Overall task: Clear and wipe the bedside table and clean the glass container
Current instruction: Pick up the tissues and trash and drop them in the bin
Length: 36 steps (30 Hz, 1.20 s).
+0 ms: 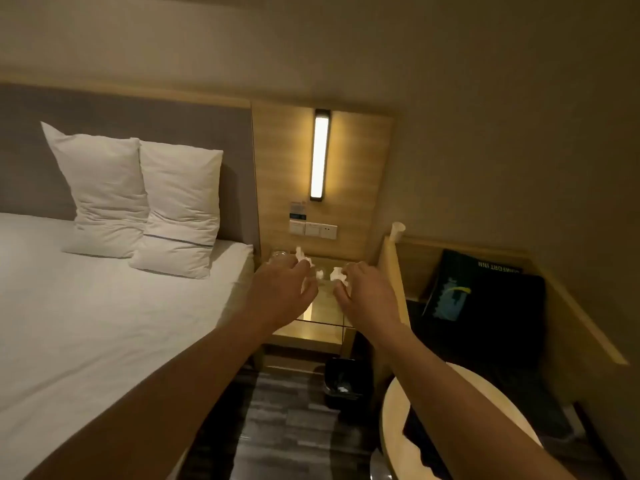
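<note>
A bed (pixel 104 306) with two white pillows (pixel 138 192) fills the left. Just right of it stands the bedside surface (pixel 322 306), glossy, under a lit wall lamp (pixel 319 155) and switches (pixel 313 229). At its back left corner sits the glass (pixel 278 255), partly hidden by the left hand (pixel 282 289). That hand reaches forward, palm down, fingers curled around a crumpled tissue (pixel 302 256). A smaller tissue scrap (pixel 320 273) lies between the hands. The right hand (pixel 363 292), also palm down, pinches another wad (pixel 338 274). Below the surface a black bin (pixel 343 382) stands on the floor. Right of a wooden divider lies a dark bag (pixel 485 299).
</note>
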Each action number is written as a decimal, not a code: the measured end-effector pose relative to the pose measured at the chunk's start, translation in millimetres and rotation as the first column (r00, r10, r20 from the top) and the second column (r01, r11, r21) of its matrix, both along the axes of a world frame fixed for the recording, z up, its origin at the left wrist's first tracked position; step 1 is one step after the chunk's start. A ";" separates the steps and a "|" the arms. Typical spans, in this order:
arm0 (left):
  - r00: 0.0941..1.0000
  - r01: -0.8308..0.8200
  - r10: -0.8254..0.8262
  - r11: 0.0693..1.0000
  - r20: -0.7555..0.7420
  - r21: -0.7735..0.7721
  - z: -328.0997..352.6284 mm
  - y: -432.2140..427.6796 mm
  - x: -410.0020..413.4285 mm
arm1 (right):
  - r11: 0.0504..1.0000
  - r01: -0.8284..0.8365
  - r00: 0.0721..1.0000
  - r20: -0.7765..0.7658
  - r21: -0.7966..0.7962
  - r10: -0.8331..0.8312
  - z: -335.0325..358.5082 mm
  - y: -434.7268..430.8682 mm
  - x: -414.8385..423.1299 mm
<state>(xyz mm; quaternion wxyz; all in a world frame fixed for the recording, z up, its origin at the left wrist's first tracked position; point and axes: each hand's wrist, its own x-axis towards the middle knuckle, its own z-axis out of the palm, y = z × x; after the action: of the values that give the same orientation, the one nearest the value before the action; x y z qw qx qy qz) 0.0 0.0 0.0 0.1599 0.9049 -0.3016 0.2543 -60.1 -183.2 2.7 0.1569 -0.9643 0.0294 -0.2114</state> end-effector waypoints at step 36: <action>0.872 0.126 -0.046 0.983 -0.487 0.133 -190.6 -29.0 342.3 | 0.944 0.262 0.868 -0.478 0.203 -0.138 -200.9 -28.6 307.4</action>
<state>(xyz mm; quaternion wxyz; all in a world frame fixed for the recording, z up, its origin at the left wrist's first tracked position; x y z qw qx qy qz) 342.3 -29.0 -190.6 0.1678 0.9352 -0.3116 -0.0112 247.3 -211.8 -198.2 0.2480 -0.9492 0.1935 0.0118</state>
